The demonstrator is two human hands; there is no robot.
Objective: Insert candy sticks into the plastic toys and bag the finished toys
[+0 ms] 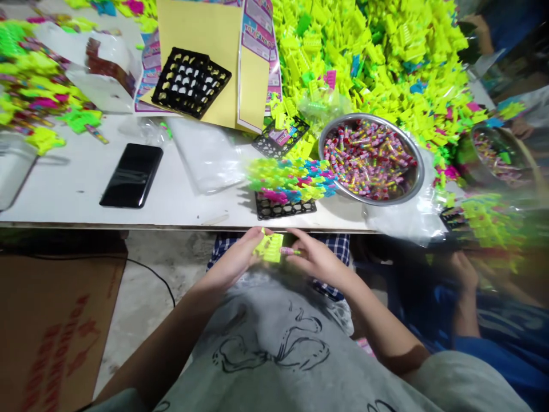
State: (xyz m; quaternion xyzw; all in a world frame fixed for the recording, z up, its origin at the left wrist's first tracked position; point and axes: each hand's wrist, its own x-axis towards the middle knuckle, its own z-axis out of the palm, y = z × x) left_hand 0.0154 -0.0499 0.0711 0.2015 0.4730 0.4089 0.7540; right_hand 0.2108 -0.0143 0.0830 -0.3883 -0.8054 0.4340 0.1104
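Note:
Above my lap, just in front of the table edge, my left hand [241, 254] is closed on a flat bright yellow plastic toy [271, 249] with ridges. My right hand [316, 258] pinches a small pink wrapped candy tube [290, 251], its end close against the toy's right side; whether it is inserted I cannot tell. Straight ahead, many yellow, blue and pink toys [295, 177] stand in a black grid tray [285, 209]. To its right a metal bowl [322, 146] holds many similar candy tubes [373, 157].
A heap of yellow plastic toys [364, 51] covers the back of the table. A black phone [132, 175], plastic bags [210, 154], cardboard sheets [199, 28] and more black trays [189, 80] lie left of centre. At right, a co-worker's hand [465, 274] shows, blurred.

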